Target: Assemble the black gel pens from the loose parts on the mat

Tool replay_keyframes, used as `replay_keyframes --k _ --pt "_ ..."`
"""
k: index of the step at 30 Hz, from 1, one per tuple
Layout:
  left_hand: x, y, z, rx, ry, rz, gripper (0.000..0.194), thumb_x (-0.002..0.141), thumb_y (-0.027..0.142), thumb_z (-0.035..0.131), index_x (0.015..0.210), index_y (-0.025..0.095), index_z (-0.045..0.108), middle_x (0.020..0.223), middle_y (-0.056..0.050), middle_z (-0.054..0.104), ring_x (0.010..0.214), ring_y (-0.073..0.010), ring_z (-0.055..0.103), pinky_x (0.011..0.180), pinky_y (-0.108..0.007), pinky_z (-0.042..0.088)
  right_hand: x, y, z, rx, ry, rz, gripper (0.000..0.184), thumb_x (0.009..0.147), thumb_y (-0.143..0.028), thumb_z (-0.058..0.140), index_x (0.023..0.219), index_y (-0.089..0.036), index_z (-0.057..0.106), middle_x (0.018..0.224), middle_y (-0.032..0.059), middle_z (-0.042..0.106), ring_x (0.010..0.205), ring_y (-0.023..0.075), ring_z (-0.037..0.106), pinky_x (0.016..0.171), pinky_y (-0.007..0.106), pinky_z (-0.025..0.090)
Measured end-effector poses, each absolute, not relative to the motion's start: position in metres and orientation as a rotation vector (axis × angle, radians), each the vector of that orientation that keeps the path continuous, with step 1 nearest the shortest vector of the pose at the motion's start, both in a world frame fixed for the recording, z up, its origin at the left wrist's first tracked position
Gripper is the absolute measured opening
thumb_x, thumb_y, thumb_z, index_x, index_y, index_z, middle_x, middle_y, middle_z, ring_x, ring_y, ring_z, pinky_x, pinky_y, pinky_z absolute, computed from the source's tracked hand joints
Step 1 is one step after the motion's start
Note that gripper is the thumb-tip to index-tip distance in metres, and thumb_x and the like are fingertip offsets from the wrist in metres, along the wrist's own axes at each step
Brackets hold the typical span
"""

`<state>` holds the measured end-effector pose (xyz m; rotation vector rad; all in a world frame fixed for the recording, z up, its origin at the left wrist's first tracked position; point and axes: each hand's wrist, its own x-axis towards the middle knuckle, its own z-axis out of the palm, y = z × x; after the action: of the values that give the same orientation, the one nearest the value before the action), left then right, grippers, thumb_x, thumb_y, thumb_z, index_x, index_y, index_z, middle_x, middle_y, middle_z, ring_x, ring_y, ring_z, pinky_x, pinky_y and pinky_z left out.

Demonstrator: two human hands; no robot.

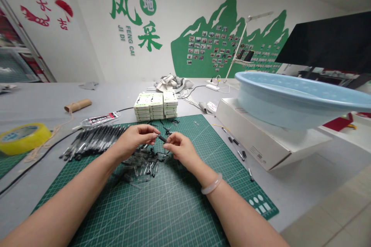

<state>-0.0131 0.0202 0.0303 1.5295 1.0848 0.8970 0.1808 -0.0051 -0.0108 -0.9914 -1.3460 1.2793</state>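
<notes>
A pen (162,138) with a black grip is held between my two hands over the green cutting mat (185,193). My left hand (135,137) pinches its thin, light-coloured tip end with thumb and fingertips. On the other side, my right hand (182,149) closes thumb and fingers on the dark end, and its palm hides the rest. Below my hands lies a loose heap of clear and black pen parts (145,162). To the left of that heap, many pens (95,141) lie side by side in a row.
Stacked small white boxes (156,106) stand behind the mat. At the right, a blue basin (278,104) rests on a white carton (255,144), with several loose pens (237,148) beside it. Yellow tape (24,137), a bamboo piece (77,105) and a plastic packet (101,119) lie left.
</notes>
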Motion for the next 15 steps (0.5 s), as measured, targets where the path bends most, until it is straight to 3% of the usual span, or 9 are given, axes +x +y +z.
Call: replay_keyframes --k 5,11,15 --pt "-0.0132 0.0192 0.0309 1.569 1.095 0.912 0.029 0.070 0.038 0.072 0.090 0.017 0.070 0.072 -0.002 0.067 0.065 -0.0149 0.060 0.066 -0.027 0.049 0.1814 -0.0067 -0.0097 -0.906 -1.352 1.525 0.029 0.078 -0.044 0.060 0.074 -0.016 0.063 0.051 -0.0049 0.050 0.037 0.0047 0.031 0.035 0.018 0.022" --pt "-0.0134 0.0176 0.0308 1.572 1.092 0.899 0.028 0.070 0.037 0.071 0.090 0.017 0.070 0.072 -0.002 0.067 0.066 -0.0148 0.059 0.067 -0.027 0.048 0.1814 -0.0079 -0.0101 -0.950 -1.300 1.430 0.028 0.064 -0.035 0.076 0.073 -0.018 0.055 0.052 -0.0085 0.048 0.039 0.0043 0.034 0.035 0.017 0.023" --pt "-0.0147 0.0176 0.0301 1.570 1.058 0.898 0.027 0.071 0.036 0.071 0.090 0.017 0.069 0.071 -0.001 0.065 0.065 -0.0137 0.058 0.064 -0.025 0.046 0.1823 -0.0092 -0.0082 -0.855 -1.297 1.643 0.029 0.075 -0.043 0.065 0.073 -0.015 0.060 0.050 -0.0061 0.049 0.036 0.0028 0.025 0.035 0.017 0.015"
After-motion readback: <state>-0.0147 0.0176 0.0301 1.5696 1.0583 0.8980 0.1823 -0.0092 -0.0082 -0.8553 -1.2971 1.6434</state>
